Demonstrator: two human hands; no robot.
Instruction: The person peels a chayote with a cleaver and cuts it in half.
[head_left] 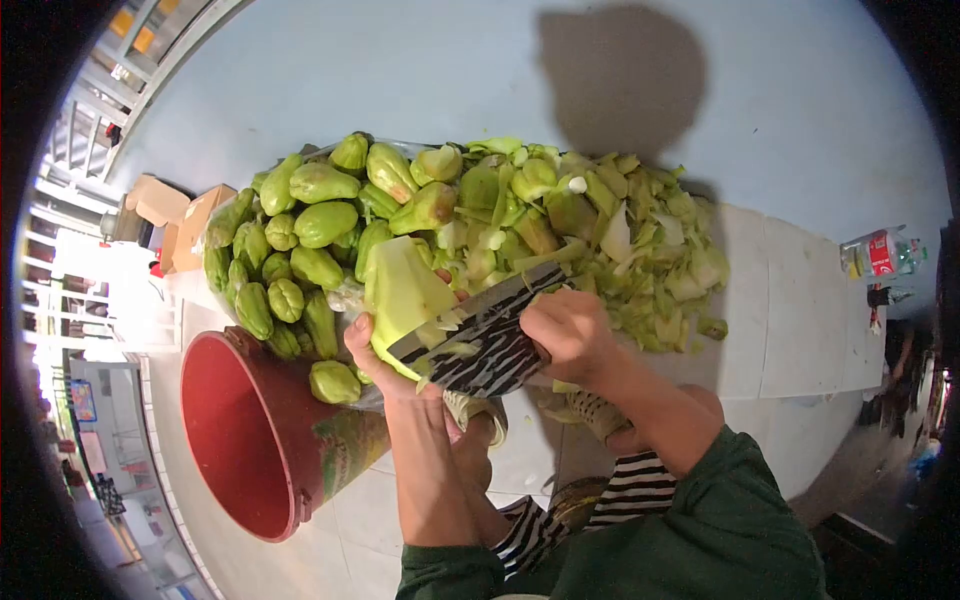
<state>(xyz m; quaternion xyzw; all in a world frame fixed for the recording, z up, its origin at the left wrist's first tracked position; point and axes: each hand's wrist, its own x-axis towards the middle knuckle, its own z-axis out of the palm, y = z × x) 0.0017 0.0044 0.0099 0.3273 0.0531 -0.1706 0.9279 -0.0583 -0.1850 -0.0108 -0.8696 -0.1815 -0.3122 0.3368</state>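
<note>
My left hand [385, 365] is wrapped round a large, pale green peeled chayote [400, 290], its thumb on the near side. My right hand [570, 335] grips the end of a wide knife [490, 335] with a dark striped pattern; its handle is hidden in the fist. The blade lies across the lower right side of the chayote, touching it, with bits of peel stuck on it. Behind my hands, whole green chayotes [326, 224] are heaped on the left and a pile of cut peelings [650, 250] spreads to the right.
A red bucket [235, 440] lies tilted at the lower left, its mouth facing left. Cardboard boxes [195, 225] stand by the wall beyond the heap. A plastic bottle with a red label [882, 254] is at the far right. My feet are just below the knife.
</note>
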